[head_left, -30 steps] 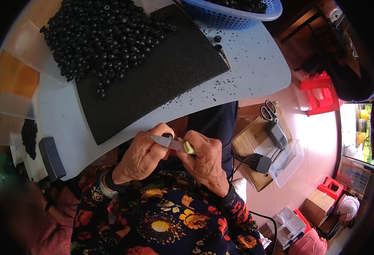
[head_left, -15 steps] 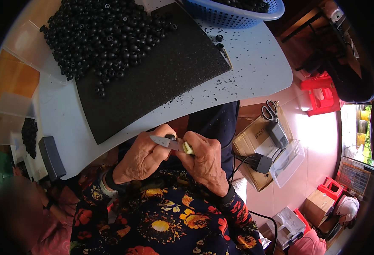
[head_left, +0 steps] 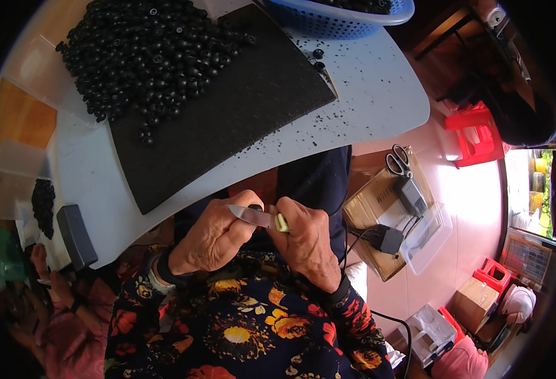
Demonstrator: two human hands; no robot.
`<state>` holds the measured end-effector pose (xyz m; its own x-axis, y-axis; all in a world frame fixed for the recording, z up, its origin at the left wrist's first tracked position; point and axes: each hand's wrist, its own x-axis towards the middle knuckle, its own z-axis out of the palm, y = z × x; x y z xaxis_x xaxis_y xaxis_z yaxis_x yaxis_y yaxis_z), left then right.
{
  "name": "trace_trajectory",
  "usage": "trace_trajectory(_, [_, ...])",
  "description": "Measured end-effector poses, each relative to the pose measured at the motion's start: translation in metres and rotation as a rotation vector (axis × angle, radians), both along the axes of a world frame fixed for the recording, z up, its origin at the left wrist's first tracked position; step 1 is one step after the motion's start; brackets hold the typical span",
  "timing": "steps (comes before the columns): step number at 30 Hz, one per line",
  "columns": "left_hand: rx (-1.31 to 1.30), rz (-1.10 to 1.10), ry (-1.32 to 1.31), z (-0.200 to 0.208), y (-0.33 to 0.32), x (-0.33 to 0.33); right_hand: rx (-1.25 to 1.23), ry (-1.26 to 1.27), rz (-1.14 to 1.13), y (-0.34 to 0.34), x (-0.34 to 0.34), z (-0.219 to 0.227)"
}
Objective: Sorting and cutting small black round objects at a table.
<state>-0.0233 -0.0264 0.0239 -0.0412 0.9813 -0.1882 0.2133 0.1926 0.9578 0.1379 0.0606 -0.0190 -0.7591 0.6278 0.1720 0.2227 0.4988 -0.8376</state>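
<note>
Pale-handled knife (head_left: pixel 256 218) points left beside small black piece (head_left: pixel 255 207)

Two hands at work here: one left hand (head_left: pixel 207 237) and one right hand (head_left: pixel 306 243), with one knife (head_left: pixel 251 216) and one small black piece (head_left: pixel 254 207) in them. I get one table (head_left: pixel 379 95), carrying one dark mat (head_left: pixel 227 132), one blue basket (head_left: pixel 332 24) and one dark grey case (head_left: pixel 77 237). Loose bits (head_left: pixel 318 54) right of the mat: two. The big black pile (head_left: pixel 145 57)? Lol, way too many for me to count, ditto the basket's load (head_left: pixel 366 5) and the smaller heap (head_left: pixel 43 205) off left. Otherwise, one pair of scissors (head_left: pixel 407 170), two cardboard boxes (head_left: pixel 369 199) (head_left: pixel 474 303), and at least two red stools (head_left: pixel 486 151) (head_left: pixel 489 284).
</note>
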Motion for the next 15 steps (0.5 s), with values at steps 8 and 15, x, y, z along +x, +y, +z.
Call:
trace_trajectory(8, [0.125,-0.127,-0.108,-0.011,-0.002,0.016,-0.251,-0.109,-0.222,-0.005,0.027,-0.029])
trace_trajectory(15, [0.105,-0.072,-0.102,-0.012,0.0,0.014,-0.574,0.133,-0.063,0.002,0.025,-0.01])
